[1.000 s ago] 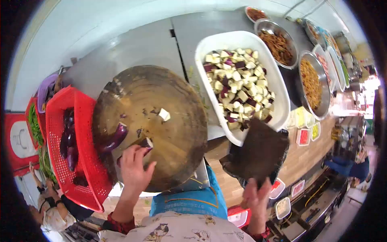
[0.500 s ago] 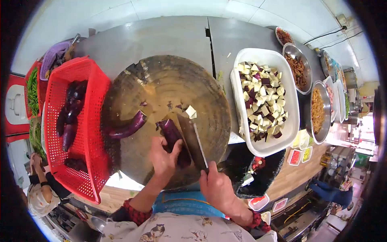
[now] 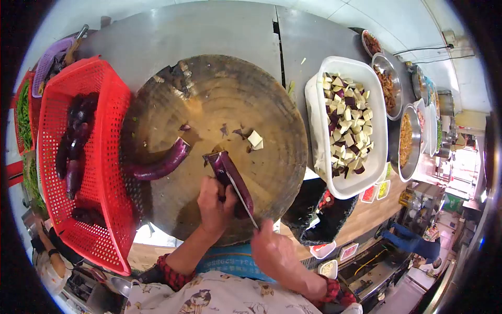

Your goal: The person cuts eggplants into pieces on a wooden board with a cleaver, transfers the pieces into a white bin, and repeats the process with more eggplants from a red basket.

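Observation:
A purple eggplant (image 3: 238,183) with its end cut off lies on the round wooden chopping block (image 3: 219,94). My left hand (image 3: 214,204) holds it from the left side, fingers curled. My right hand (image 3: 280,256) grips a cleaver (image 3: 251,215), seen nearly edge-on, its thin blade running lengthwise along the eggplant. Left of it on the block rests another eggplant (image 3: 164,162), curved and cut at one end. A pale eggplant chunk (image 3: 255,140) and small purple scraps lie farther back on the wood.
To the left, a red plastic basket (image 3: 112,136) holds whole eggplants. On the right stands a white tub (image 3: 320,118) of diced eggplant. Metal bowls (image 3: 393,97) of food line the far right. A black bin (image 3: 308,212) sits at the front right. Other people are nearby.
The cleaver, beside the eggplant before, is now turned edge-on along its top. My right hand has moved slightly down and right. My left hand's fingers have curled more. The view has shifted slightly.

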`<state>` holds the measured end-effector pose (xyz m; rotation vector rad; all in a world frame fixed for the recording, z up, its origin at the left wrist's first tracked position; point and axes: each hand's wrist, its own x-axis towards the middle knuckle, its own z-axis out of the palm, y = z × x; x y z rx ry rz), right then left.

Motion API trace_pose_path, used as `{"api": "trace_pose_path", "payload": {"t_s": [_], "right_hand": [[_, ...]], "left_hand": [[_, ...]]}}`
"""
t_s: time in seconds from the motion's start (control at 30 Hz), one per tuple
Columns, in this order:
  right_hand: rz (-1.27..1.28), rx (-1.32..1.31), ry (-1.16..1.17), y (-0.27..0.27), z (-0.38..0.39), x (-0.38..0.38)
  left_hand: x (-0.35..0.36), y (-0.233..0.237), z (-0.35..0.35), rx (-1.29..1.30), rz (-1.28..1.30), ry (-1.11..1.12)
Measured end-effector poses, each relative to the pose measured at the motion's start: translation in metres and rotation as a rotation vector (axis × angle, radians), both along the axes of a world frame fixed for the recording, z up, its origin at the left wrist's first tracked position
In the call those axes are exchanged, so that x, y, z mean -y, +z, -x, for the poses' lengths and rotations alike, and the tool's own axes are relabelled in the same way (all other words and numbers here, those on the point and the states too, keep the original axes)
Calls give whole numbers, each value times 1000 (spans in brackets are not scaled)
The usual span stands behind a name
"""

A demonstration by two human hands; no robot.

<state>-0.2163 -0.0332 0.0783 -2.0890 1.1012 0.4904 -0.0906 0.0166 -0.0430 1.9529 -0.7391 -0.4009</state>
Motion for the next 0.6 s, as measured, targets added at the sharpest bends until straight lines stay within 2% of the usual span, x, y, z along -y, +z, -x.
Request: {"api": "trace_pose_path", "payload": {"t_s": [0.07, 0.13, 0.27, 0.33, 0.37, 0.43, 0.5, 0.6], "right_hand": [[59, -15, 16, -29, -24, 9], [89, -14, 24, -31, -36, 21], [154, 133, 22, -29, -27, 52], [148, 163, 28, -16, -27, 50], [120, 182, 1, -5, -26, 44], [89, 200, -34, 13, -23, 28], [38, 73, 2, 25, -18, 7], [-26, 59, 10, 16, -5, -14]], "left_hand": [[-1, 3, -4, -44, -30, 4], [-5, 7, -8, -38, -141, -49], [-25, 6, -23, 43, -31, 14], [-46, 0, -38, 407, 46, -306], [-49, 0, -39, 406, 36, -307], [-53, 1, -43, 413, 71, -470], [-49, 1, -40, 393, 69, -449], [-48, -3, -36, 348, 62, -425]]}}
